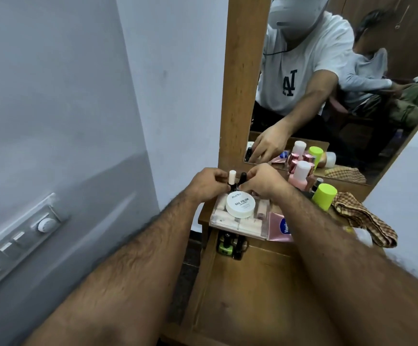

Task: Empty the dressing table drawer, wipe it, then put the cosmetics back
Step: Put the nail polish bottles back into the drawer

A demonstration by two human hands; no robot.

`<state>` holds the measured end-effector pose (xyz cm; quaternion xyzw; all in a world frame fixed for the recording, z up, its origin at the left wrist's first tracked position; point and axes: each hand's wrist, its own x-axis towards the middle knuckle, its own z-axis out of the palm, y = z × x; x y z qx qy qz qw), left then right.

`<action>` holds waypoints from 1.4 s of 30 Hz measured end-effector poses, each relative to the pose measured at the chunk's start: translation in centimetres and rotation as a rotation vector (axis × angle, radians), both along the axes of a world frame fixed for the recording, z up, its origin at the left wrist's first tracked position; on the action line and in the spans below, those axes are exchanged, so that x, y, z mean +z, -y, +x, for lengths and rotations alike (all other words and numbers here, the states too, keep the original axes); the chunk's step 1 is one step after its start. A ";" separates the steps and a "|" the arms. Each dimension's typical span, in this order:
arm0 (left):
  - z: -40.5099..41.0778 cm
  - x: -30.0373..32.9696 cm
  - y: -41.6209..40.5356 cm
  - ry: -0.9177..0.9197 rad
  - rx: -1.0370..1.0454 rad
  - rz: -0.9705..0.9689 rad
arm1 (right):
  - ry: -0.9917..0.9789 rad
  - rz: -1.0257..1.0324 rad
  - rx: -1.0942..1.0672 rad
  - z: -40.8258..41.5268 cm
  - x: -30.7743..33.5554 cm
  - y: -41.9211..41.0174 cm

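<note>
My left hand (pixel 209 184) pinches a small nail polish bottle with a white cap (pixel 232 179) at the back left of the dressing table top. My right hand (pixel 262 182) pinches a second bottle with a dark cap (pixel 242 178) right beside it. In front of them a round white nail polish remover tub (pixel 240 204) sits on a clear plastic box (pixel 230 222). The wooden drawer (pixel 242 295) below is pulled open, with a green-capped bottle (pixel 225 245) and a dark bottle (pixel 239 248) in its far left corner.
A pink Vaseline tube (pixel 281 227) lies by the clear box. A pink bottle (pixel 300 176), a lime-green capped bottle (pixel 324 196) and a checked cloth (pixel 362 218) sit on the right. The mirror (pixel 327 96) stands behind; a wall switchboard (pixel 20 238) is at left.
</note>
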<state>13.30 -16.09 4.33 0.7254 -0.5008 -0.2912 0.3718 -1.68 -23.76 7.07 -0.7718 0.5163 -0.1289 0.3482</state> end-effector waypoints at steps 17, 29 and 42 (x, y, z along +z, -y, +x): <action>-1.0 0.2 0.4 0.124 0.052 -0.094 | -0.006 -0.132 -0.021 0.5 0.4 -0.3; -4.5 6.0 -3.9 -0.003 0.139 -0.493 | 0.292 -0.427 -0.068 -3.3 7.1 -5.2; -9.7 0.6 -14.3 -0.002 0.121 -0.276 | 0.238 -0.229 -0.045 -10.3 2.7 -14.6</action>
